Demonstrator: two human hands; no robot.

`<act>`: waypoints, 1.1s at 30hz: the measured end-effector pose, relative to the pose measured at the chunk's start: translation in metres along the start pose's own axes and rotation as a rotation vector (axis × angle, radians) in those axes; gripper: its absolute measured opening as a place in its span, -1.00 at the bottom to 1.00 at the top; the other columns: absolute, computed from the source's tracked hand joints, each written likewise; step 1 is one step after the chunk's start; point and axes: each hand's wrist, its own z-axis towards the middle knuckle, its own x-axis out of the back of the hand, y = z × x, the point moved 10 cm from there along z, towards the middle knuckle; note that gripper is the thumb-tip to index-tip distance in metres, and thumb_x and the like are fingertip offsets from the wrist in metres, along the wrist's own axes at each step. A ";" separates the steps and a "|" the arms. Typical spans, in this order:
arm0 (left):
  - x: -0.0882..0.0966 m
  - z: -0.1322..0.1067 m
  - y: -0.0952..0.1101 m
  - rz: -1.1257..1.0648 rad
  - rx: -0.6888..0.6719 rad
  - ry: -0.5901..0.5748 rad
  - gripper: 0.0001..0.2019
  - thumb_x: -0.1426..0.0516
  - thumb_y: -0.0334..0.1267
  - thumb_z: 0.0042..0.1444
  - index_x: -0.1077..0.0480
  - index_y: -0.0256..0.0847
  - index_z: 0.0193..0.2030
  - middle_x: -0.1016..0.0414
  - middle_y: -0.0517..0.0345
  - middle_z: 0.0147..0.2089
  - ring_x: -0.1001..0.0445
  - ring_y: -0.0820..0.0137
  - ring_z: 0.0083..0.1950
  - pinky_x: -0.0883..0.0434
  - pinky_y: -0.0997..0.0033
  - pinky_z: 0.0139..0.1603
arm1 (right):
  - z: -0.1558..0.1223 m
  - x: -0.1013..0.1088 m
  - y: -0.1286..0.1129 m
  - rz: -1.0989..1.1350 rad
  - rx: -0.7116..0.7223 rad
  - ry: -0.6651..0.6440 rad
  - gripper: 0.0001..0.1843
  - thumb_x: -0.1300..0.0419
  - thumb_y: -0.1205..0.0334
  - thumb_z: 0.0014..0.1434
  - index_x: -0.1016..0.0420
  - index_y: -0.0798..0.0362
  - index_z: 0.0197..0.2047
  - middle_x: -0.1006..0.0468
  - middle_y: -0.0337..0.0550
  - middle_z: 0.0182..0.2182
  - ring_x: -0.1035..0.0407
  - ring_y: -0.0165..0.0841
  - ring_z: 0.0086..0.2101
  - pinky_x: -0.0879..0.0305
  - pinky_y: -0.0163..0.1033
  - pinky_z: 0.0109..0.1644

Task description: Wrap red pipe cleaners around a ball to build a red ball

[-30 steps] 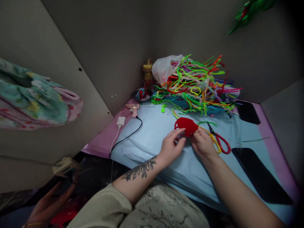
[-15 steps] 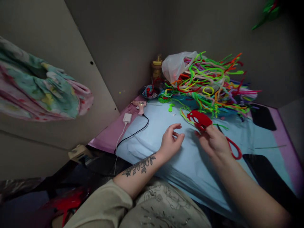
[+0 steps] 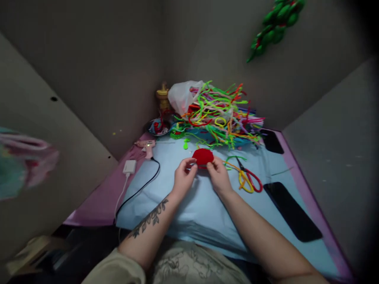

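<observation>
A rounded red fuzzy piece point(image 3: 203, 156), seemingly made of pipe cleaners, is held over the middle of the blue-covered table point(image 3: 189, 209). On its left edge the fingers of my left hand point(image 3: 184, 173) are closed. My right hand point(image 3: 219, 175) pinches its lower right edge. Just right of my right hand lie scissors point(image 3: 250, 182) with red and yellow handles, beside an orange pipe cleaner point(image 3: 231, 164). A small bright green piece point(image 3: 186, 144) rests behind my left hand.
Many colourful pipe cleaners point(image 3: 219, 114) spill from a white plastic bag point(image 3: 181, 96) at the back. A pink glue gun point(image 3: 149, 149), a white adapter point(image 3: 129, 166) and cables are on the left. One dark phone-like slab point(image 3: 293, 211) lies front right, another point(image 3: 272, 141) back right.
My left hand has come to the red piece and now grips it too. The red piece has turned to show a solid rounded side. The camera view has swung to the right.
</observation>
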 end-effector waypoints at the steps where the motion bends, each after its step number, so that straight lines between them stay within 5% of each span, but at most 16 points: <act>1: -0.001 0.002 -0.003 0.001 0.004 -0.014 -0.79 -0.13 -0.26 0.09 -0.38 -0.22 -0.11 -0.49 0.03 -0.13 -0.44 0.43 -0.23 -0.36 0.47 -0.28 | 0.000 0.002 -0.004 -0.035 0.015 -0.003 -0.78 -0.07 0.17 0.17 -0.49 0.05 -0.22 -0.42 -0.06 -0.07 -0.27 -0.23 0.01 -0.12 -0.02 0.18; 7: 0.000 0.004 -0.011 0.006 0.030 0.010 -0.75 -0.16 -0.19 0.08 -0.36 -0.20 -0.10 -0.46 0.05 -0.12 -0.43 0.44 -0.26 -0.40 0.44 -0.26 | 0.000 0.013 -0.023 -0.091 0.066 0.031 -0.71 0.01 0.22 0.22 -0.43 0.00 -0.05 -0.37 -0.06 -0.05 -0.26 -0.24 0.00 -0.14 -0.06 0.16; 14: -0.015 0.006 -0.010 -0.194 0.096 -0.051 -0.59 -0.23 -0.22 0.00 -0.27 -0.14 -0.01 -0.51 0.09 -0.15 -0.49 0.39 -0.16 -0.42 0.35 -0.09 | 0.002 -0.003 -0.023 0.179 -0.075 -0.150 -0.81 -0.18 0.10 0.10 -0.50 0.04 -0.41 -0.37 -0.07 -0.01 -0.27 -0.21 0.03 -0.17 -0.09 0.16; 20: -0.026 0.009 -0.017 -0.235 0.176 -0.071 -0.57 -0.26 -0.21 -0.03 -0.29 -0.19 -0.01 -0.53 0.10 -0.24 -0.52 0.40 -0.29 -0.46 0.37 -0.22 | 0.004 0.006 -0.004 0.326 -0.176 -0.036 -0.79 -0.19 0.06 0.07 -0.51 0.02 -0.40 -0.42 -0.08 -0.05 -0.27 -0.20 0.05 -0.13 -0.08 0.20; 24: -0.029 0.007 -0.016 -0.173 0.145 -0.101 -0.59 -0.25 -0.21 -0.02 -0.33 -0.19 -0.02 -0.52 0.10 -0.25 -0.51 0.42 -0.31 -0.48 0.39 -0.24 | 0.004 0.007 -0.008 0.220 -0.169 -0.060 -0.81 -0.23 0.12 0.02 -0.48 0.06 -0.48 -0.35 -0.05 -0.03 -0.30 -0.22 0.00 -0.18 -0.12 0.14; 28: -0.023 0.006 -0.014 -0.207 0.105 -0.070 -0.54 -0.24 -0.21 0.01 -0.28 -0.13 0.07 -0.49 0.01 -0.04 -0.51 0.34 -0.11 -0.48 0.34 -0.13 | 0.003 0.008 -0.021 0.089 -0.090 -0.088 -0.85 -0.21 0.19 0.04 -0.48 0.07 -0.49 -0.30 -0.03 0.00 -0.29 -0.23 0.01 -0.18 -0.12 0.13; 33: -0.018 0.011 -0.022 -0.314 0.161 -0.042 -0.49 -0.25 -0.20 0.00 -0.26 -0.11 0.11 -0.49 -0.03 0.02 -0.51 0.29 -0.06 -0.50 0.32 -0.15 | 0.004 0.014 -0.020 -0.010 -0.057 -0.055 -0.91 -0.23 0.22 0.04 -0.53 0.01 -0.35 -0.21 -0.06 0.14 -0.31 -0.27 -0.02 -0.26 -0.14 0.03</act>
